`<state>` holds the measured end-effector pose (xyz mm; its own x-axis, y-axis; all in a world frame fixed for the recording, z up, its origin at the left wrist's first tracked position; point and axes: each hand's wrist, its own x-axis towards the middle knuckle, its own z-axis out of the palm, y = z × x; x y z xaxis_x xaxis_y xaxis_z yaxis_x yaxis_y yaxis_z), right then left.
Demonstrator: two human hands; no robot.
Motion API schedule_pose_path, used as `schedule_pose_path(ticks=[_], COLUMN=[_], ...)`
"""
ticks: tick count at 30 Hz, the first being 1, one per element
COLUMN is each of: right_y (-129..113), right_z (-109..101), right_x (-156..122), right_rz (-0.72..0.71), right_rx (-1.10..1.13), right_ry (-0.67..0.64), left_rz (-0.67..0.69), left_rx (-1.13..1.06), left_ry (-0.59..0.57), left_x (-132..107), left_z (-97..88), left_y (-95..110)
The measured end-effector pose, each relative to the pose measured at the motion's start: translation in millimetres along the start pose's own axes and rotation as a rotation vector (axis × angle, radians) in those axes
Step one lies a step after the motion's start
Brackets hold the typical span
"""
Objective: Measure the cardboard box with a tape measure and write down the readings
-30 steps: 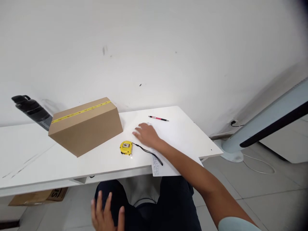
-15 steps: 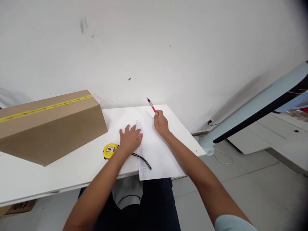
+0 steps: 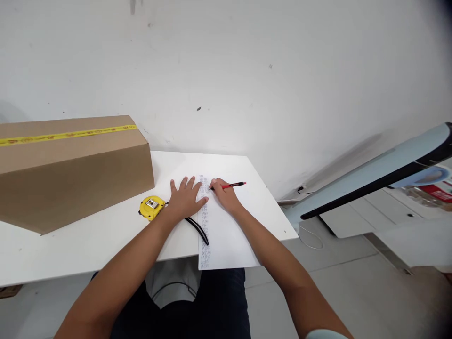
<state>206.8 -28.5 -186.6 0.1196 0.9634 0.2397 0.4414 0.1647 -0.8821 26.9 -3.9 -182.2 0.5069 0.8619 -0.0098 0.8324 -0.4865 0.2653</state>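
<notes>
A sheet of paper [image 3: 233,240] with a column of handwriting down its left side lies on the white table. My left hand [image 3: 184,200] rests flat with fingers spread, across the paper's left edge. Pinched in my right hand [image 3: 226,195] is a red and black pen [image 3: 235,184], its tip at the written column near the top of the sheet. Just left of my left wrist sits a yellow tape measure [image 3: 151,207]. Its black strap [image 3: 199,230] passes under that wrist and curves onto the paper.
A large cardboard box [image 3: 81,174] with yellow tape stands on the left of the white table [image 3: 106,249]. The wall [image 3: 212,70] rises behind. To the right, a slanted pale blue and black post [image 3: 370,174] stands beside white cabinets [image 3: 374,212].
My right hand has moved left and down to the written column, turning the pen from upright to a writing tilt. My left hand stays flat. The whole view has shifted slightly.
</notes>
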Motion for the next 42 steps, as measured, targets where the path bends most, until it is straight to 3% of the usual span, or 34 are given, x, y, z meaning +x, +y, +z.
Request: schedule_pose_path(ticks=[8,42], right_y=[2.1,2.2], right_z=[5.4,5.1], right_x=[-0.4,-0.1], right_rz=[0.055,0.049], right_rx=[0.028,-0.025], right_ry=[-0.076,-0.061], left_rz=[0.011,0.009], left_rx=[0.042,0.006], left_ry=[-0.039,-0.080], left_x=[-1.6,-5.8], left_z=[-3.7,-8.9], left_y=[1.9,3.3])
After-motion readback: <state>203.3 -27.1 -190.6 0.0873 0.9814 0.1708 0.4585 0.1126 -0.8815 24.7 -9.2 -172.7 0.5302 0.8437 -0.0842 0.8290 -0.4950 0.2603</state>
